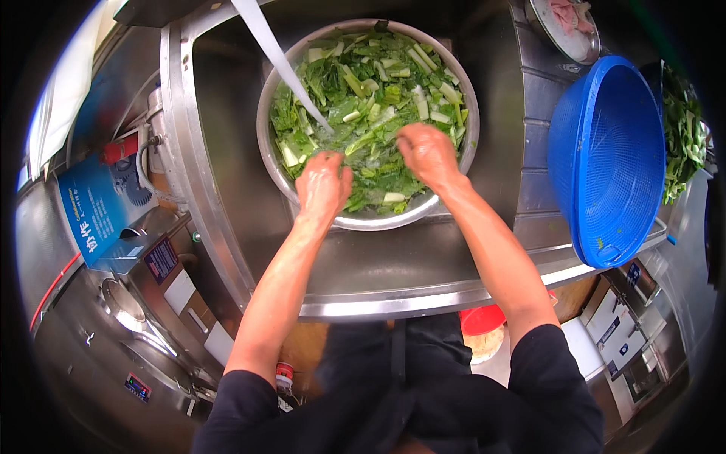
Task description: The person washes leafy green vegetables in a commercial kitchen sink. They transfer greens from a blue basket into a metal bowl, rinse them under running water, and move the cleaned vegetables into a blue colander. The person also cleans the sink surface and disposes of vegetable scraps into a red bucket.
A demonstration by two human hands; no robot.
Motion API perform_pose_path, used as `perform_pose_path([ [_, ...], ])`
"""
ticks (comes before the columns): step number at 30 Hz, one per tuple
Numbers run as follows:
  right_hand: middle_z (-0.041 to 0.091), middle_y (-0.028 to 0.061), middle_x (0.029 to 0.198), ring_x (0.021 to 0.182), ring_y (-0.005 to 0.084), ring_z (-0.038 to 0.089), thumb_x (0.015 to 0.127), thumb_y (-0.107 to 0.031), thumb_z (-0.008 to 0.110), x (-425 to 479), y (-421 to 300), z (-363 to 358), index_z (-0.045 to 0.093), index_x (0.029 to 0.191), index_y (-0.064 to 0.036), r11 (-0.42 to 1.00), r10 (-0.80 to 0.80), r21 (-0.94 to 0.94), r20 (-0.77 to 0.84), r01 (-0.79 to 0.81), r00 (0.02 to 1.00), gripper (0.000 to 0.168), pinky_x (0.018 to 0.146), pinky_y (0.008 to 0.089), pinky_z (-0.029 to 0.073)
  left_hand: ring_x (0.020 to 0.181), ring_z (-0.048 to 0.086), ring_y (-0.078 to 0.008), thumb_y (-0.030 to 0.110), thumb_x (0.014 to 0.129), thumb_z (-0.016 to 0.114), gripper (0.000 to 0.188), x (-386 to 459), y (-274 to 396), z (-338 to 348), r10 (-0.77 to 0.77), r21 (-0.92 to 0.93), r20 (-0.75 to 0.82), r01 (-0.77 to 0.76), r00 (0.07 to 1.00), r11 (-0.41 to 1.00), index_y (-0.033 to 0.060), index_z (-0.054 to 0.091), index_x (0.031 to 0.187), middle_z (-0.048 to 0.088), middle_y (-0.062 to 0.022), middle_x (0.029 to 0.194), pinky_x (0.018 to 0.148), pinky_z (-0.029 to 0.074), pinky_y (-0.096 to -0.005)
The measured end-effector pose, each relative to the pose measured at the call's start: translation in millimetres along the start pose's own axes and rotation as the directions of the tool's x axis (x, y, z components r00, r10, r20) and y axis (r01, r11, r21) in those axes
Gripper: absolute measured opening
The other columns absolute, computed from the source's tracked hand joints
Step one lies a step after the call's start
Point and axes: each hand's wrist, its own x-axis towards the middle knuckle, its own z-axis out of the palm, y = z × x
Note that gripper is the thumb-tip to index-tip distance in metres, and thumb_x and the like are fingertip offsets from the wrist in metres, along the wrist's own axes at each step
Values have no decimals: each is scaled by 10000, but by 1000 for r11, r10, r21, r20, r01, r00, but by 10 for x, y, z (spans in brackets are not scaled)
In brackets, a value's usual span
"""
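Note:
A large round metal basin [265,148] stands in a stainless steel sink, full of chopped leafy greens [385,85] in water. A white stream of water [283,68] runs down into it from the top left. My left hand [324,180] is over the basin's near left part, fingers curled and touching the greens at the water's surface. Across from it, my right hand [426,152] is at the right side of the basin, knuckles up, fingertips down among the greens. Whether either hand grips any leaves is hidden by the fingers and the water.
Blue plastic colanders [578,164], apparently nested, lean on the ridged steel drainboard [536,102] at the right. Behind them are more leafy greens [680,136]. A metal bowl with a pink cloth [567,17] sits at the top right. The sink's steel rim [391,303] runs before my body.

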Motion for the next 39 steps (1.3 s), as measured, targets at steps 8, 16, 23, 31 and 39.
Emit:
perform_pose_path([
  [8,101,251,1575,1459,423,71,809,-618,613,674,31,372,219,1534,-145,920,153,-345,-126,-188,980,951,1130,641,51,1418,216,-424,450,861,580,620,909,-234,549,-135,491,196,22,971,871,144,499,1395,235,-260,1530,1009,327,-675],
  [16,200,151,1579,1465,394,96,859,-356,629,343,-485,558,464,1426,-168,963,-173,-238,-188,126,967,620,1133,659,87,1365,326,-402,231,777,661,623,574,41,2,123,239,-205,-72,971,968,122,482,1364,344,-235,1467,1049,323,-627],
  [23,391,183,1466,1373,340,325,839,-288,651,934,-373,-140,676,1147,-86,1000,-6,17,341,0,940,370,1082,604,249,1115,558,-394,227,772,699,591,910,-140,-347,32,-41,17,-31,999,999,108,507,1319,555,-212,1241,927,476,-468],
  [31,193,210,1547,1431,371,177,818,-413,665,1230,-327,-129,282,1500,-194,945,-93,-326,-225,15,970,813,1096,655,189,1431,159,-442,233,795,620,642,1509,-349,-137,9,571,67,-46,998,820,18,478,1383,105,-267,1563,1179,130,-493],
  [39,257,147,1549,1420,398,229,728,-156,704,969,-578,187,527,1363,-168,918,-168,-376,-84,125,982,660,1109,649,196,1415,253,-399,194,780,624,535,1275,-5,-192,330,334,-201,-253,922,908,104,543,1302,334,-221,1492,1130,207,-596],
])
